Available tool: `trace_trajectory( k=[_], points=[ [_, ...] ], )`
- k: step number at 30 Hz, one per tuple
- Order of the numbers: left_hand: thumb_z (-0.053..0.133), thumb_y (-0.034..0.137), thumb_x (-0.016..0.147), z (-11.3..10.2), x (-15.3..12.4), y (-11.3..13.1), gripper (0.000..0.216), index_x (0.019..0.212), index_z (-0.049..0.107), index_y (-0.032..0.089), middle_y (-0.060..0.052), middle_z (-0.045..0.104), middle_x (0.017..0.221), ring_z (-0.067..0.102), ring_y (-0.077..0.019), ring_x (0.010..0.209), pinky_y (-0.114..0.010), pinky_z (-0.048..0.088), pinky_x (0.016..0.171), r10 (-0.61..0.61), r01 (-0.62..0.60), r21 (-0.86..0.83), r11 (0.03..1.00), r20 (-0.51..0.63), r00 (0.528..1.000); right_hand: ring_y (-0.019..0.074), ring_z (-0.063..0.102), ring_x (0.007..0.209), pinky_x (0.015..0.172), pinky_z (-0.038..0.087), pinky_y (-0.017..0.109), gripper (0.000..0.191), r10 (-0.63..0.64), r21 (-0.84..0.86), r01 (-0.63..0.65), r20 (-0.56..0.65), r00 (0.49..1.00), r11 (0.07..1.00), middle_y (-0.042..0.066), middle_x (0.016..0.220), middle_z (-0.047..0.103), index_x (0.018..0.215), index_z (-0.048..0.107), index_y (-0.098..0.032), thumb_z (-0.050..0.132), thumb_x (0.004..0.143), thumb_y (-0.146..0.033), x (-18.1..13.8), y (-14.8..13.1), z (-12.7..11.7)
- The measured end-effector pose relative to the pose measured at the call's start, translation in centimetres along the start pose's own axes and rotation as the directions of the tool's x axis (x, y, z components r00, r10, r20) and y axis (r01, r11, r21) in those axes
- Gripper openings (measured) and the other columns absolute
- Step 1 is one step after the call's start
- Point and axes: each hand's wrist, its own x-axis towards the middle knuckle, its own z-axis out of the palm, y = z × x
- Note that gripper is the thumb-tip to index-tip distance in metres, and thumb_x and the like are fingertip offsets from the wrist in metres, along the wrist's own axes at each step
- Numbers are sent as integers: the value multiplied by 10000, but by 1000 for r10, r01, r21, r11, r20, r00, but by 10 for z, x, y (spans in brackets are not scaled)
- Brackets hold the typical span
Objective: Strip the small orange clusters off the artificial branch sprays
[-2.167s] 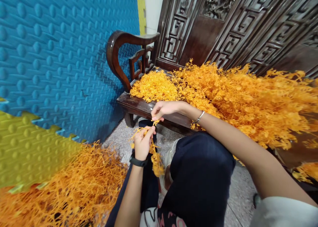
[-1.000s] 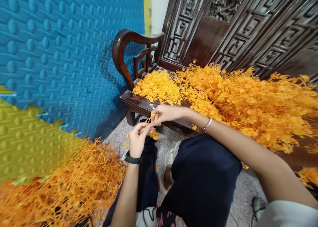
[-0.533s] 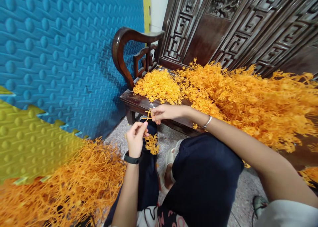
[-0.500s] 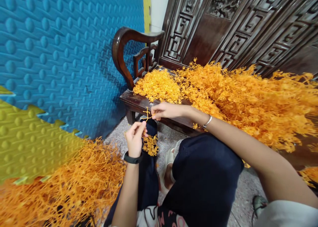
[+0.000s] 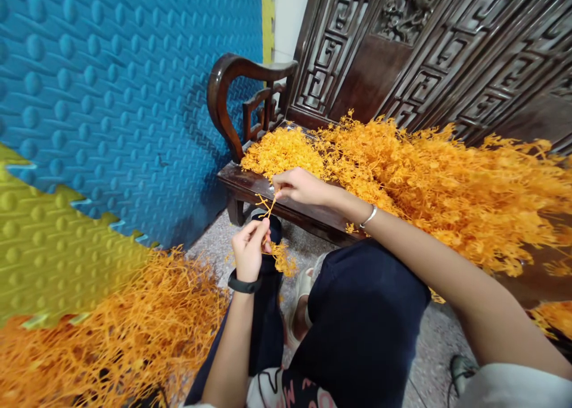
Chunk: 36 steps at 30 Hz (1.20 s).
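My left hand is closed in a pinch on a thin orange plastic flower stem, whose bare branching prongs stick up above the fingertips. Below these fingers hangs a bunch of orange florets; whether it belongs to the same stem I cannot tell. My right hand pinches the end of one prong, up and to the right of my left hand. Behind it, a heap of loose yellow-orange florets lies on the dark wooden bench.
A large pile of orange flower sprays covers the bench to the right. Bare orange stems are heaped at the lower left. Blue foam matting stands left of the curved armrest. My knees are close below my hands.
My right hand has risen slightly, drawing the prong upward so the stem tilts to the right. My left hand and the hanging florets have shifted a little right.
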Motion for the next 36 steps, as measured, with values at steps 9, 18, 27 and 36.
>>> trace_trajectory(
  k=[9, 18, 27, 36],
  points=[
    [648, 305, 708, -25, -5, 21, 226, 557, 592, 147, 14, 541, 495, 463, -68, 375, -192, 351, 374, 54, -65, -98, 993, -111, 992, 157, 476, 720, 731, 384, 314, 55, 278, 86, -285, -598, 752, 955, 41, 711, 519, 741, 552, -155, 519, 738, -198, 4, 64, -55],
    [531, 469, 758, -29, 4, 25, 434, 991, 637, 120, -110, 674, 943, 644, -210, 841, -329, 494, 764, 1, 19, -292, 956, 68, 998, 264, 76, 1365, 1087, 186, 463, 846, 450, 413, -256, -487, 749, 874, 79, 1467, 109, 1391, 191, -238, 640, 675, -224, 8, 78, -19],
    [445, 636, 706, -36, 1, 31, 545, 407, 479, 182, 32, 240, 371, 276, -69, 355, -221, 254, 383, -26, 83, -330, 940, 175, 984, 184, 490, 1134, 987, 388, 341, 470, 53, 475, -127, 166, 985, 871, 91, 1257, 505, 1197, 515, -151, 567, 730, -126, -5, 11, 8],
    [264, 741, 724, -34, -3, 31, 682, 360, 379, 176, 31, 203, 333, 265, -61, 319, -224, 283, 384, -12, 116, -376, 920, 267, 964, 174, 473, 1166, 888, 423, 235, 693, -153, 471, -169, 570, 807, 866, 108, 1278, 494, 1318, 382, -146, 626, 672, -88, -6, -13, 19]
  ],
)
